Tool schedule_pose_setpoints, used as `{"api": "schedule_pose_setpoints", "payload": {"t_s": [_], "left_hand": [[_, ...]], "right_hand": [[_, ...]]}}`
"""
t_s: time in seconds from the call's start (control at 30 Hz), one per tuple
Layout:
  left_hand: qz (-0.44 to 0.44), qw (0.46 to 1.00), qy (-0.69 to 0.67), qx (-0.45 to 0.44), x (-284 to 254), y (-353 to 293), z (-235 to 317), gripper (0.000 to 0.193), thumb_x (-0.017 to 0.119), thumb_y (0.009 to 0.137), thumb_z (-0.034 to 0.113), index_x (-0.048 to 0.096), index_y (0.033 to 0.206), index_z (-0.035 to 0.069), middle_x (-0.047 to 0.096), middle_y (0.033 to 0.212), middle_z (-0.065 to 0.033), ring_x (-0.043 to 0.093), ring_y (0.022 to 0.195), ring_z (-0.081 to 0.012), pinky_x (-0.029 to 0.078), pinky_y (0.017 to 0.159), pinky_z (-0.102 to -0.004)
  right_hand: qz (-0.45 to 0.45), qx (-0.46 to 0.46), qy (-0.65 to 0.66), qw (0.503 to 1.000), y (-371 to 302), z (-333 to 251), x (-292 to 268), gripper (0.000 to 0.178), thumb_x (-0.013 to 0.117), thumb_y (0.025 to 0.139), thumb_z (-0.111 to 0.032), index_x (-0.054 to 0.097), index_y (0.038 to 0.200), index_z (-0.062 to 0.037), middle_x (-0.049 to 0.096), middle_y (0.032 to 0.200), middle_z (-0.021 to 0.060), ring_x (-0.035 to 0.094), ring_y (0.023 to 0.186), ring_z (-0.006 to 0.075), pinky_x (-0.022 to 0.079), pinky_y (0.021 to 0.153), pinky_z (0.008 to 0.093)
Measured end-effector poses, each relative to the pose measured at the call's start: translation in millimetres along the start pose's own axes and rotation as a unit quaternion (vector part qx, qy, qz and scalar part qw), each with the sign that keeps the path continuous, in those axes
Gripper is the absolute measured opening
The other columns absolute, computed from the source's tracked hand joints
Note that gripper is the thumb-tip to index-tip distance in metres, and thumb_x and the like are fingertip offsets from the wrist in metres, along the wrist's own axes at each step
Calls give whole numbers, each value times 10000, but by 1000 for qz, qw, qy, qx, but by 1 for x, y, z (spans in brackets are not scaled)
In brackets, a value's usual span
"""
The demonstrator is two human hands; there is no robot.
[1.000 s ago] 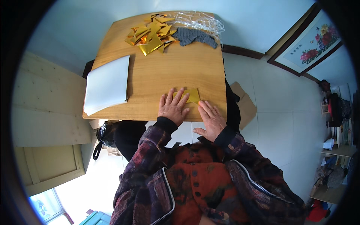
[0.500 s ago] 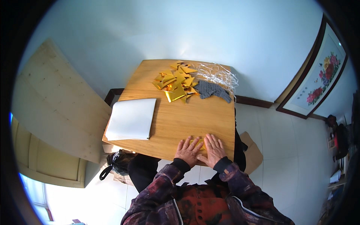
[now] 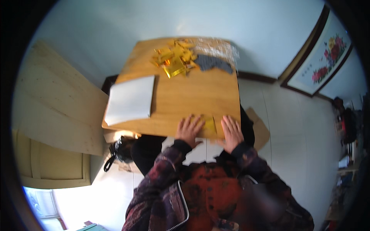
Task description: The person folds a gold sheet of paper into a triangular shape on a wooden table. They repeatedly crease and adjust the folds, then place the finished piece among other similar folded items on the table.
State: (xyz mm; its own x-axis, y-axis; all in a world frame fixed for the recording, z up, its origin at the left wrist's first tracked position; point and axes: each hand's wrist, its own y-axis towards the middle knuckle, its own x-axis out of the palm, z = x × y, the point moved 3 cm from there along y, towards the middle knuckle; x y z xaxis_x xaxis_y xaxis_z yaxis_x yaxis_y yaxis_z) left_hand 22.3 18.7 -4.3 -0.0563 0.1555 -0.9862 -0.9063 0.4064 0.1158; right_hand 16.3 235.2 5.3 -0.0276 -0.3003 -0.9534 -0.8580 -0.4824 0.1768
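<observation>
A piece of shiny gold paper (image 3: 208,126) lies flat at the near edge of the wooden table (image 3: 181,94). My left hand (image 3: 188,130) rests on its left part, fingers outstretched. Just right of the paper, my right hand (image 3: 232,134) lies on the tabletop with fingers extended and holds nothing. The part of the paper beneath my left hand is hidden. Toward the far side is a loose heap of gold folded paper pieces (image 3: 175,67). Beside the heap lie dark grey textured pieces (image 3: 212,63).
A stack of white sheets (image 3: 131,100) lies at the table's left. Clear stringy plastic (image 3: 217,48) covers the far right corner, near the wall. A wooden board (image 3: 65,104) leans left of the table, and a black plastic bag (image 3: 122,149) sits below.
My hands have moved apart, the right one sliding off the gold paper to the right, so more of it shows. The whole view has shifted, placing the table higher.
</observation>
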Motion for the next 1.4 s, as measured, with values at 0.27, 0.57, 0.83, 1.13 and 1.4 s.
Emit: {"api": "schedule_pose_setpoints", "payload": {"t_s": [0.27,0.57,0.83,1.13,1.4], "left_hand": [[-34,998,-34,-32,-3,2,2,836,759,747,319,342,1470,271,264,1569,0,226,1444,-300,181,1155,-526],[-23,999,-25,-38,1,1,3,814,764,732,279,373,1447,275,281,1561,10,236,1444,-284,199,1151,-512],[2,1000,-13,-29,0,2,1,844,775,703,221,380,1446,279,314,1547,6,267,1430,-279,216,1142,-507],[-45,998,-21,-34,-5,3,2,792,736,765,222,355,1457,285,263,1568,21,236,1442,-289,188,1155,-519],[-20,1000,-14,-17,-8,3,0,740,700,768,167,404,1437,275,317,1549,10,299,1413,-292,217,1135,-507]], "right_hand": [[-42,46,55,997,22,-3,4,683,596,892,-418,356,1455,-113,305,1521,140,235,1423,349,202,1131,531],[-49,36,15,998,39,-9,11,603,622,873,-434,450,1389,-174,325,1513,79,243,1414,332,206,1123,536],[-113,-13,260,959,-7,-21,-15,316,545,929,-312,597,1163,-107,634,1123,168,605,1034,351,466,881,482],[-598,-94,59,793,-49,-44,143,328,534,886,-246,629,1161,-96,673,1073,178,639,999,366,494,864,439],[-654,-163,79,734,-57,-58,188,338,535,887,-245,621,1180,-99,669,1090,177,635,1011,365,492,872,436]]}}
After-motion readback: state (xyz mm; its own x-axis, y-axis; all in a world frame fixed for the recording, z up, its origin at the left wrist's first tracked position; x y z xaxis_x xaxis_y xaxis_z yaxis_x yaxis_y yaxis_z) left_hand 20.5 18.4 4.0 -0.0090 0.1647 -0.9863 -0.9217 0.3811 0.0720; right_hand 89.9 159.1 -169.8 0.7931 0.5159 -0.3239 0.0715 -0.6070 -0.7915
